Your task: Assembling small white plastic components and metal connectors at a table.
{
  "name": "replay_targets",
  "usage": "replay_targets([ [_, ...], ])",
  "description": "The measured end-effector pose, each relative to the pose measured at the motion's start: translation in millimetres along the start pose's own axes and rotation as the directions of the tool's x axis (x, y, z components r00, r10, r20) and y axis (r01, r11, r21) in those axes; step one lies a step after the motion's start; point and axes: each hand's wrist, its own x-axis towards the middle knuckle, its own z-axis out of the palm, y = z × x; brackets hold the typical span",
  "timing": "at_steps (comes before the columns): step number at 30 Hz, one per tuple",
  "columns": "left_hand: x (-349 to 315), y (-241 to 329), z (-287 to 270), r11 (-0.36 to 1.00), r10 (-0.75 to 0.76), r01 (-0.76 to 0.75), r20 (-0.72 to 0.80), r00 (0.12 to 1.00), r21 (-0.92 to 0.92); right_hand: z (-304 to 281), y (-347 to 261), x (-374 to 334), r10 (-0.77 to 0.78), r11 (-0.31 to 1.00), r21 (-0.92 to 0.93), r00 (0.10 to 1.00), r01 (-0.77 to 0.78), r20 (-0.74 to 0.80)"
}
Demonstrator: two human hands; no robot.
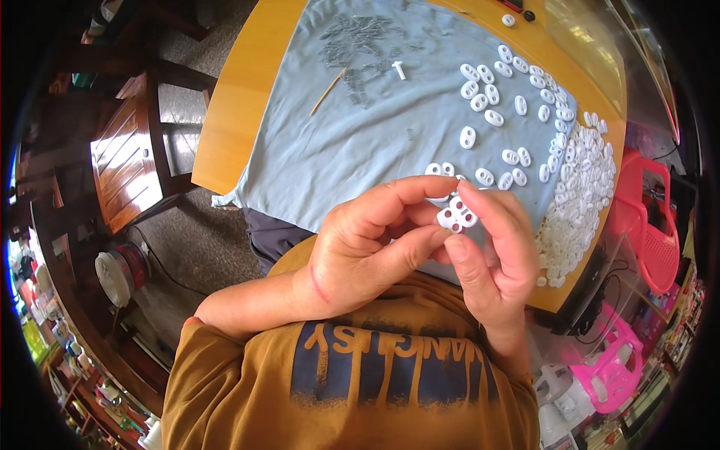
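Note:
In front of my chest, my left hand (375, 244) and my right hand (501, 251) are brought together. Their thumbs and forefingers close around small white plastic pieces with round holes (457, 215). The pieces look like the two-holed oval ones on the cloth; fingers partly cover them, so how they join cannot be made out. Just beyond my fingertips lie more white two-holed oval pieces (484, 177). Others are scattered over the right side of the light blue cloth (315, 161).
A heap of white pieces (577, 195) fills the table's right side. Many thin dark metal bits (360, 34) lie far back on the cloth, near a thin yellow stick (328, 91) and a white T-shaped piece (399, 70). A red plastic chair (649, 225) stands at right.

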Motion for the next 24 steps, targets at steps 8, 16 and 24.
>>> replay_targets([
  [8,-1.2,-0.2,-2.6,0.998,-0.040,0.043,0.064,0.997,-0.052,-0.7,3.9,-0.4,-0.072,0.997,-0.029,0.997,0.073,0.039],
  [16,-1.8,-4.3,-0.1,0.992,0.025,-0.019,0.043,0.999,-0.128,1.5,4.6,2.0,-0.147,0.989,-0.005,0.988,0.147,0.042],
  [24,-4.7,-5.5,0.8,1.000,0.008,-0.008,0.027,1.000,-0.016,1.8,5.8,0.4,-0.162,0.986,-0.029,0.986,0.163,0.037],
])
